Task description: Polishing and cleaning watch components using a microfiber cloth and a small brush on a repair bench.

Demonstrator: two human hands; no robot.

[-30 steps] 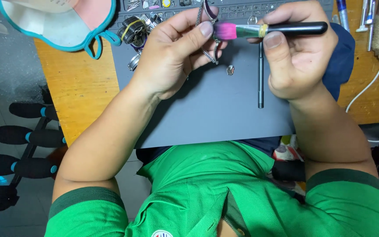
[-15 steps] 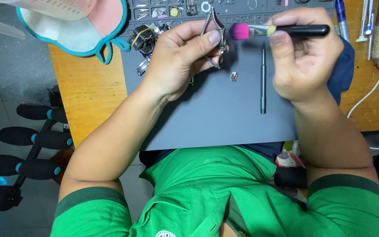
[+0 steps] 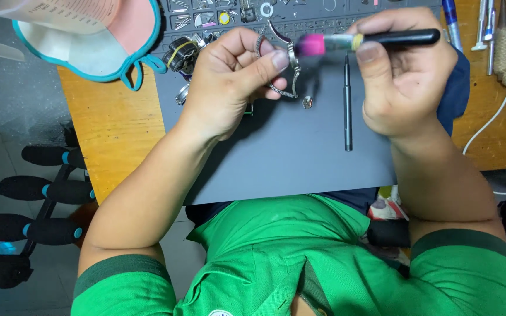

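My left hand (image 3: pixel 232 79) pinches a small silver metal frame part (image 3: pixel 285 61) between thumb and fingers, held up over the grey work mat (image 3: pixel 288 164). My right hand (image 3: pixel 402 82) grips a black-handled brush (image 3: pixel 382 40) whose pink bristle tip touches the metal part. A thin dark screwdriver (image 3: pixel 347 105) lies on the mat just below the brush, between my hands. A tiny metal piece (image 3: pixel 307 103) rests on the mat under the held part.
A pink cup with a teal rim (image 3: pixel 98 41) stands at the top left on the wooden table (image 3: pixel 115 129). A parts tray (image 3: pixel 229 14) and watch pieces (image 3: pixel 183 55) lie behind my left hand. Tools (image 3: pixel 487 29) and a white cable (image 3: pixel 493 123) sit at the right.
The view has shifted slightly. My hands have stayed together, the brush tip sliding a little along the metal part held in my left hand.
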